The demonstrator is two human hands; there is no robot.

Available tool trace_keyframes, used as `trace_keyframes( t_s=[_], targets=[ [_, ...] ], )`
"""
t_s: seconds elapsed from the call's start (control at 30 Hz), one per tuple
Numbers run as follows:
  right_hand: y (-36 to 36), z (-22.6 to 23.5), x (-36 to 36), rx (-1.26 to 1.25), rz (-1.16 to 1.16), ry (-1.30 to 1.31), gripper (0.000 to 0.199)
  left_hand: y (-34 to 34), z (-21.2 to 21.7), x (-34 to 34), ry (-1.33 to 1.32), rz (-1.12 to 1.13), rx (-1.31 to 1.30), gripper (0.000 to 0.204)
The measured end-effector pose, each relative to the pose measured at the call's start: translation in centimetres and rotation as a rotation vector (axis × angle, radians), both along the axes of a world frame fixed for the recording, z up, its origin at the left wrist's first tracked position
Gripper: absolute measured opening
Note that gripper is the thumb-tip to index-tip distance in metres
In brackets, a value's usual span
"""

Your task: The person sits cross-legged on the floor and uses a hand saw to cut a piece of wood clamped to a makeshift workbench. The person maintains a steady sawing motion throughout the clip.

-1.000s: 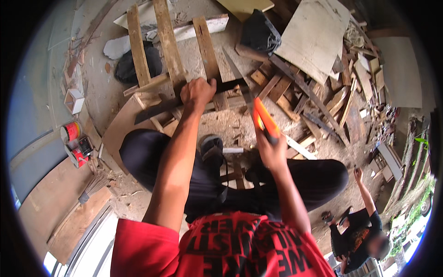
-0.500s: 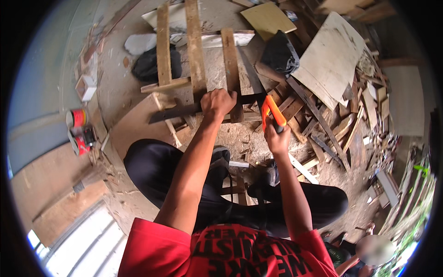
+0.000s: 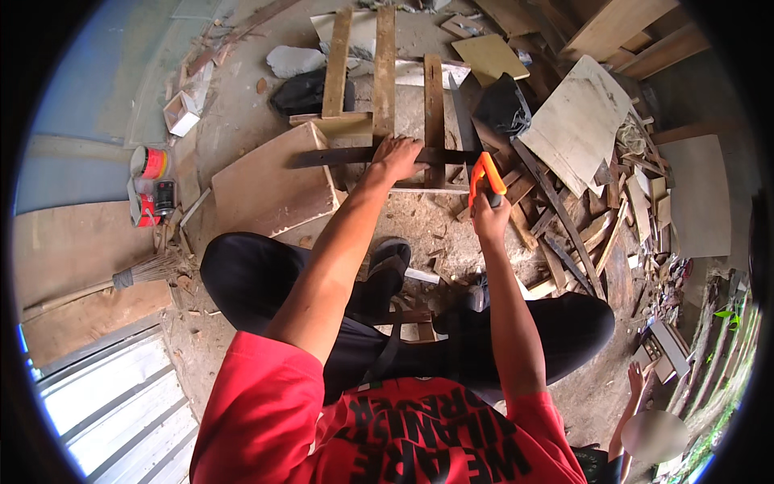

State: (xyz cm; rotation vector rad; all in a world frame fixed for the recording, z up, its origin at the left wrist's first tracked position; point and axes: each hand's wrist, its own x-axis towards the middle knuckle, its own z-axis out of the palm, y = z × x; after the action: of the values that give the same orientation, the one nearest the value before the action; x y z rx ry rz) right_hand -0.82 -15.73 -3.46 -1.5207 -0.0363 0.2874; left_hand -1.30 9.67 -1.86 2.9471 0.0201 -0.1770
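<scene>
My left hand point(image 3: 397, 158) is closed over a long dark strip of wood point(image 3: 330, 156), which lies crosswise over several upright wooden slats point(image 3: 384, 77). In my right hand point(image 3: 490, 216) is a handsaw, its orange and black handle point(image 3: 488, 176) wrapped by my fingers. The saw's dark blade point(image 3: 462, 113) points away from me and crosses near the strip's right end. From this view I cannot tell how deep the teeth sit in the wood. My feet point(image 3: 390, 258) are close below the strip.
A wooden box-like panel point(image 3: 278, 181) stands left of the slats. Scrap wood point(image 3: 592, 242) and a pale sheet point(image 3: 576, 121) are heaped at right. Cans point(image 3: 149, 163) stand by the left wall. At lower right, another person's hand point(image 3: 636, 379) is raised.
My view has shifted, moving the scene rightward. The dark strip now looks level instead of tilted. The saw handle is slightly farther from me. The other person's hand has risen.
</scene>
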Motion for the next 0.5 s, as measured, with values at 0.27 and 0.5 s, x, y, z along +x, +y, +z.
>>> trace_keyframes(
  t_s=[0.27, 0.5],
  targets=[
    [6.1, 8.5, -8.1, -0.029, 0.120, -0.277, 0.020, 5.0, 7.5, -8.9, -0.231, 0.172, -0.128, 0.050],
    [13.1, 10.1, -15.8, -0.170, 0.284, -0.357, 0.028, 9.6, 5.5, -20.5, -0.356, 0.409, -0.008, 0.067]
  ],
)
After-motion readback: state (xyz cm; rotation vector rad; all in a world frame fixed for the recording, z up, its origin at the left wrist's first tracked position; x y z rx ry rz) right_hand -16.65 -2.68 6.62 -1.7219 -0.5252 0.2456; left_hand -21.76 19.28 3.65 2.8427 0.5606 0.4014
